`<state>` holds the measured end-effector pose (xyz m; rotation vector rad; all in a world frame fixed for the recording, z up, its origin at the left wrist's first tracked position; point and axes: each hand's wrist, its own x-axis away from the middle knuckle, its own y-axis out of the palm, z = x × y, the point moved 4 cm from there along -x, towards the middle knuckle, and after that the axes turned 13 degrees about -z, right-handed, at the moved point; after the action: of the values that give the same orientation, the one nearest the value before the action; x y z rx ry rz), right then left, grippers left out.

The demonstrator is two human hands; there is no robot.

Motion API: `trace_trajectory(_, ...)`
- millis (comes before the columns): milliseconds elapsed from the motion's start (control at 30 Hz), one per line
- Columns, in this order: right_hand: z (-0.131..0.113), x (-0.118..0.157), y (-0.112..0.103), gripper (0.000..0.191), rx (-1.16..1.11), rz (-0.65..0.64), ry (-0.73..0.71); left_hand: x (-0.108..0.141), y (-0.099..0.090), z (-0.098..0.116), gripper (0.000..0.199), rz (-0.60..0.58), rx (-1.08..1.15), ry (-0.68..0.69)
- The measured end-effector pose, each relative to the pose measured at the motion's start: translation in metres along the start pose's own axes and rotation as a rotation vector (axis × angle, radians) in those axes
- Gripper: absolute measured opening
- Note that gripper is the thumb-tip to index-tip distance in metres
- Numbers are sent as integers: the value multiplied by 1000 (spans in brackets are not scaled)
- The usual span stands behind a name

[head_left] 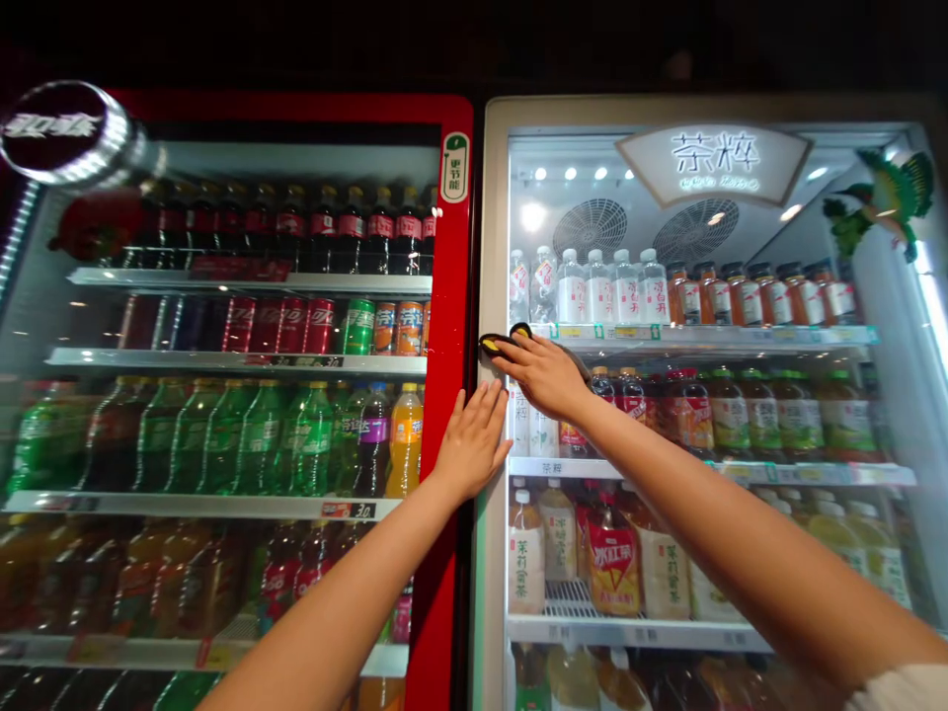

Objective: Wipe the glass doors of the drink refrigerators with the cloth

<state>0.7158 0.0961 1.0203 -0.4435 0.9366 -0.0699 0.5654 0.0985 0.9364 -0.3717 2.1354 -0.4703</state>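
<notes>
- Dark door handle (pixel 504 342), on the left edge of the white drinks cooler (pixel 490 247): right hand (pixel 538 373) closed over it, fingers curled across the top, since the handle sits at the door edge.
- Left hand (pixel 471 441): open, palm flat, just below and left of the handle, resting at the seam beside the red drinks cooler (pixel 453 296).
- Right of the handle: bottled teas (pixel 730 415), labels facing out for display.
- Above the handle: water bottles (pixel 592 286), then cooler fans (pixel 589 227) behind them.
- Left of the handle, behind the red cooler's glass: green soda bottles (pixel 259 439) and cola cans (pixel 296 326), grouped by kind.
</notes>
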Motion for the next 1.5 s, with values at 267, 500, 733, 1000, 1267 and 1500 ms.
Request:
trace_trajectory(267,7,-58,-16,48,8,23,131,3,3,0,60,26,-14,12)
trace_trajectory(500,-11,-29,-4,45,12,-18,8,13,4,-1,62,-7,-15,8)
trace_trajectory(733,16,-68,-18,47,30,28,120,10,6,-8,70,30,-31,-24)
trace_trajectory(1000,33,-100,-33,51,-10,72,169,-6,-7,-18,72,36,-28,-91)
trace_trajectory(1267,8,-33,-8,47,-52,29,60,14,2,-7,74,-18,26,-141)
trace_trajectory(1500,-14,-5,7,38,-22,51,-1,31,8,6,74,-74,14,-163)
